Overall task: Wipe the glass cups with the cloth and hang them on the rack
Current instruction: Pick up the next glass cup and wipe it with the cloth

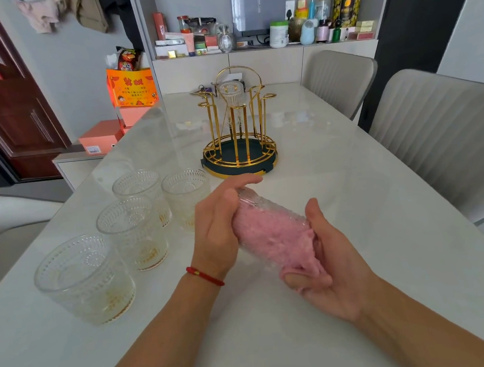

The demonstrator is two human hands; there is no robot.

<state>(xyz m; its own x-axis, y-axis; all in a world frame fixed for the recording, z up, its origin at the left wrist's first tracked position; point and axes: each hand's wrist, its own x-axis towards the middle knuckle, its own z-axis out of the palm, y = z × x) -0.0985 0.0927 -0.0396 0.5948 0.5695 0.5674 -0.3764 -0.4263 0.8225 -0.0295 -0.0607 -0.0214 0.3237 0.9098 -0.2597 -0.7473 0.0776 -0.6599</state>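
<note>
**Operator:** State the present condition.

**Technician:** The left hand (218, 228) grips one glass cup (267, 227), fingers (243, 180) and thumb wrapped around its closed end. The cup lies tilted in the air above the worktop (335, 176), base toward 11 o'clock, mouth toward 5 o'clock. The pink cloth (274, 236) is stuffed inside it, with a tail spilling from the mouth. The right hand (328, 260) pinches that tail, thumb over cloth, fingers curled beneath.

**Operator:** Where are the other items?

**Technician:** Four cups stand upright at 9 o'clock of the hands: nearest cup (83, 279), second cup (132, 235), and two rear cups (140, 191) (187, 199), all close together. The gold rack (239, 143) stands at 12 o'clock, well apart from the hands. One cup (231, 93) already hangs inverted on it.

**Operator:** Procedure for the step in hand?

**Technician:** Judged as interior wiping. Recommended:
1. Hold the cup steady with the left hand; textured glass offers grip, but a firm hold is still advised.
2. Twist the cloth with the right hand, pressing it against the inner wall and into the base.
3. Keep the work over the worktop (a drop here risks the standing cups).
4. Withdraw the cloth, then wipe the outer surface and rim.
5. Invert the cup and lower it over a free rack arm.
</note>
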